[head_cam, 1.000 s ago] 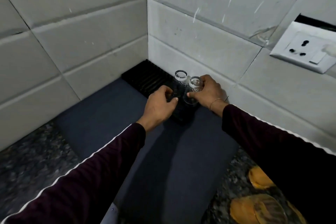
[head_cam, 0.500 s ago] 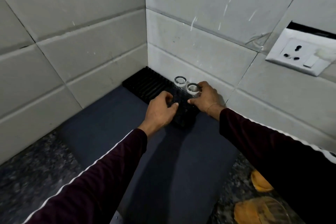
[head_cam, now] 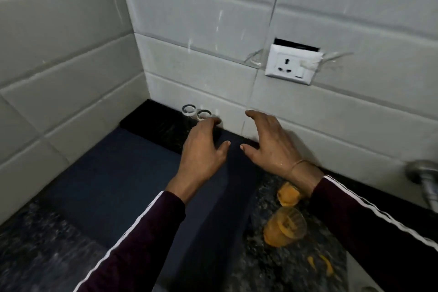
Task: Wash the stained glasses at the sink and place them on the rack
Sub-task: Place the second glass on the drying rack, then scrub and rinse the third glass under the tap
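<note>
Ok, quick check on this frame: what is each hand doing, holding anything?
Left hand: open, holding nothing, fingertips near the two clean glasses on the rack.
Right hand: open, fingers spread, holding nothing.

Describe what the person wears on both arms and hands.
Both arms are covered by dark maroon long sleeves, each with a thin white stripe running along its outer seam: the left sleeve and the right sleeve. The left hand is bare, with no jewellery visible. The right hand is bare too, but a thin gold-coloured bracelet circles its wrist. No gloves or watch show.
</note>
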